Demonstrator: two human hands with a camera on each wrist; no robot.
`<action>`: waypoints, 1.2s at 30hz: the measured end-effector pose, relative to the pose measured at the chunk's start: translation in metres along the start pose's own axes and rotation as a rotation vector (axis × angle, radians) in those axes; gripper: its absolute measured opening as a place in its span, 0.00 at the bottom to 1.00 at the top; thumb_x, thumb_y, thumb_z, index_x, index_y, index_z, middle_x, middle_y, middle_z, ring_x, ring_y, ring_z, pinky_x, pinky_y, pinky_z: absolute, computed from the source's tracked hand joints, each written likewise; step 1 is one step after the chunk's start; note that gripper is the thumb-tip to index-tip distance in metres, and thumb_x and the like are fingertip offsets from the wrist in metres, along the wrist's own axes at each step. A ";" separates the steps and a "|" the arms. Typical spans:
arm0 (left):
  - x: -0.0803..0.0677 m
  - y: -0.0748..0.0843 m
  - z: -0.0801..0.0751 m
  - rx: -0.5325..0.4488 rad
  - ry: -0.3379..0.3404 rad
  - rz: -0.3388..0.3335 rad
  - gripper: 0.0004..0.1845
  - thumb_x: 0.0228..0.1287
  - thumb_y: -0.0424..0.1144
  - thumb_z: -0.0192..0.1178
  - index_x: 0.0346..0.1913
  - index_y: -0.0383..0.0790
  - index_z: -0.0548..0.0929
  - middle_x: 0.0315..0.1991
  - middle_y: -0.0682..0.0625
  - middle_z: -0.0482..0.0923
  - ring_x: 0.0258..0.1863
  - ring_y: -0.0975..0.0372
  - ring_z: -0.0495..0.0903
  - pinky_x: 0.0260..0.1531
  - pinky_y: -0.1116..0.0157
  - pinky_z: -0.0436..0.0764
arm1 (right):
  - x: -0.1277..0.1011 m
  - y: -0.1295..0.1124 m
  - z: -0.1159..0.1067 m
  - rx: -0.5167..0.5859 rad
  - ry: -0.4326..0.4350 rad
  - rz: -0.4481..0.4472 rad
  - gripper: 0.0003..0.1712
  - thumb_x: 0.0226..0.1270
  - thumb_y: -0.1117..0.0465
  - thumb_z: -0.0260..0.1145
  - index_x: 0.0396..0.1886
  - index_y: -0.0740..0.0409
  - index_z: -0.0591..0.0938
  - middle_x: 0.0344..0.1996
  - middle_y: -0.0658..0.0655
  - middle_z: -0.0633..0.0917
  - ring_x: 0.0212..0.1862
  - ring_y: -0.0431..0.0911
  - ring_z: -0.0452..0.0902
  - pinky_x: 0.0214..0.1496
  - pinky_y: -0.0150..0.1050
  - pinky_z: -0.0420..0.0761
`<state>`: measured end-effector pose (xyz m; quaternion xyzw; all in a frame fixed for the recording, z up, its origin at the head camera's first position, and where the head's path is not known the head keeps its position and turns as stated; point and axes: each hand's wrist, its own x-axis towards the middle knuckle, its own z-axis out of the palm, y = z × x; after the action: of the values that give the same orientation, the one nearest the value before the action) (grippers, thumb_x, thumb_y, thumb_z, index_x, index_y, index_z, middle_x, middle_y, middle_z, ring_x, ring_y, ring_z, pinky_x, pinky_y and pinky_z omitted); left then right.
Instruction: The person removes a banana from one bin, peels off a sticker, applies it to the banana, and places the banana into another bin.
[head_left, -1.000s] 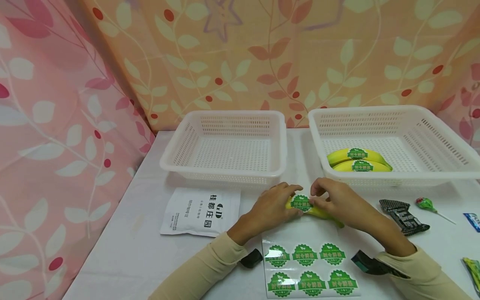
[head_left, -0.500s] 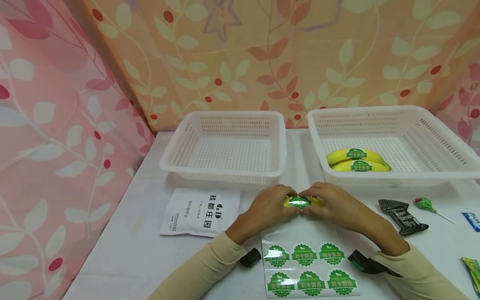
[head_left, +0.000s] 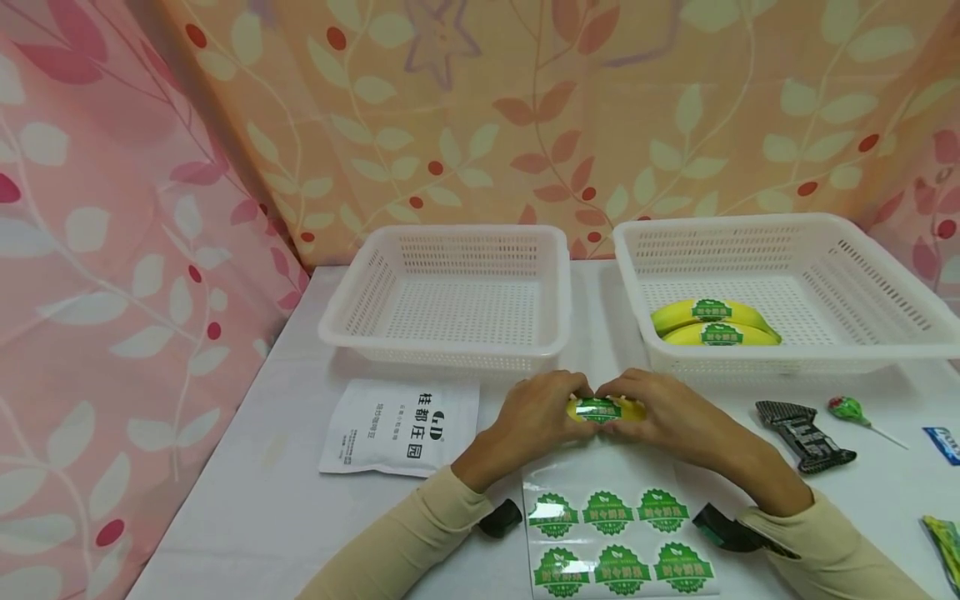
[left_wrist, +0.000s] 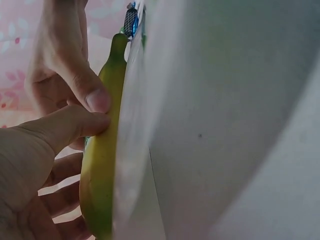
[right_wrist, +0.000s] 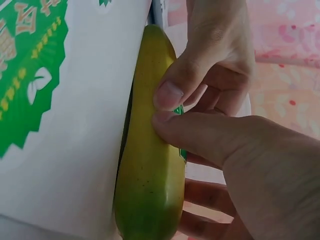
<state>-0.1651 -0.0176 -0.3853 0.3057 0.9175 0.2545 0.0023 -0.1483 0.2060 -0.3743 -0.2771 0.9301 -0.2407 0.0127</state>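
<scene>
A yellow banana (head_left: 633,410) with greenish ends lies across the top of a sticker sheet (head_left: 600,471). On its upper side sits a green-and-white label sticker (head_left: 597,409). My left hand (head_left: 534,417) holds the banana from the left, and my right hand (head_left: 669,414) grips it from the right. Both wrist views show the two thumbs meeting on the near side of the banana (right_wrist: 150,175), fingers behind it. Fingertips touch the sticker's edges. Several green stickers remain on the sheet's lower half.
Behind stand a white basket (head_left: 444,343) and a larger one (head_left: 832,352) with two stickered bananas (head_left: 708,312). Left lies a white pouch (head_left: 401,425). Right are a black wrapped packet (head_left: 806,435), a lollipop (head_left: 847,408), a blue packet (head_left: 943,444) and a green-yellow one (head_left: 943,542).
The right hand has moved left, so both hands' fingertips now meet at the sticker. The sticker has tilted away with the banana. Over the last half second the hands barely move.
</scene>
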 end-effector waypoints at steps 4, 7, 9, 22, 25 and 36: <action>0.000 -0.001 -0.001 -0.037 -0.050 -0.006 0.18 0.62 0.52 0.78 0.50 0.49 0.89 0.45 0.59 0.88 0.39 0.71 0.80 0.34 0.72 0.76 | -0.002 -0.002 -0.006 -0.013 -0.053 0.008 0.26 0.65 0.53 0.80 0.60 0.58 0.87 0.49 0.52 0.88 0.48 0.44 0.82 0.52 0.49 0.84; 0.000 0.000 -0.005 -0.142 -0.105 -0.012 0.23 0.67 0.58 0.72 0.57 0.48 0.89 0.52 0.57 0.89 0.45 0.70 0.83 0.41 0.72 0.80 | -0.006 -0.005 -0.018 -0.010 -0.118 0.061 0.29 0.65 0.52 0.80 0.60 0.61 0.86 0.51 0.53 0.88 0.48 0.44 0.81 0.50 0.47 0.83; 0.000 0.002 -0.010 -0.235 -0.124 -0.019 0.27 0.71 0.63 0.66 0.61 0.48 0.88 0.56 0.56 0.88 0.48 0.69 0.85 0.44 0.71 0.82 | -0.011 -0.005 -0.030 0.006 -0.163 0.102 0.29 0.64 0.50 0.80 0.59 0.61 0.86 0.51 0.52 0.87 0.48 0.43 0.80 0.49 0.45 0.83; 0.003 0.012 -0.015 -0.392 -0.079 0.086 0.24 0.79 0.56 0.61 0.67 0.47 0.83 0.64 0.53 0.81 0.56 0.66 0.84 0.50 0.74 0.82 | -0.073 0.031 -0.127 -0.030 -0.067 0.380 0.35 0.57 0.46 0.84 0.62 0.53 0.86 0.55 0.59 0.86 0.49 0.54 0.80 0.35 0.32 0.80; 0.006 0.019 -0.016 -0.398 -0.145 0.091 0.31 0.75 0.56 0.65 0.75 0.49 0.76 0.72 0.52 0.71 0.63 0.61 0.81 0.55 0.72 0.81 | -0.082 0.038 -0.134 -0.058 0.022 0.377 0.34 0.54 0.50 0.87 0.59 0.57 0.87 0.53 0.62 0.87 0.50 0.52 0.79 0.35 0.28 0.80; 0.052 0.042 -0.015 -0.400 -0.035 0.013 0.46 0.70 0.61 0.68 0.84 0.54 0.60 0.86 0.52 0.46 0.75 0.54 0.70 0.64 0.57 0.81 | -0.083 0.053 -0.140 -0.075 0.071 0.416 0.35 0.57 0.46 0.85 0.61 0.56 0.87 0.55 0.69 0.85 0.45 0.52 0.78 0.32 0.32 0.79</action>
<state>-0.1864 0.0337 -0.3441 0.3096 0.8464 0.4265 0.0772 -0.1272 0.3491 -0.2836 -0.0709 0.9755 -0.2074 0.0191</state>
